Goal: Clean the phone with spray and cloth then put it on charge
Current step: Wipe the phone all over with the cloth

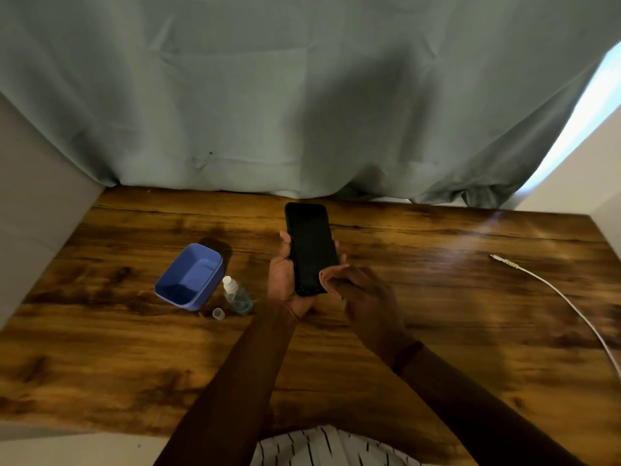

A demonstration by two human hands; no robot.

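Note:
My left hand (285, 279) grips a black phone (311, 245) from below, screen up and dark, raised over the middle of the wooden table (437, 297). My right hand (364, 297) pinches a small brownish cloth (327, 280) and presses it on the phone's lower right corner. A small clear spray bottle (237, 295) with a white nozzle and bluish liquid stands left of my left hand. Its clear cap (218, 313) lies on the table beside it. A white charging cable (554, 290) runs along the right side, its plug end (497, 257) pointing toward the centre.
A blue plastic tub (191, 277) lies tipped on the table, left of the bottle. A grey-green curtain (302, 95) hangs behind the table's far edge. Pale walls flank the table on both sides.

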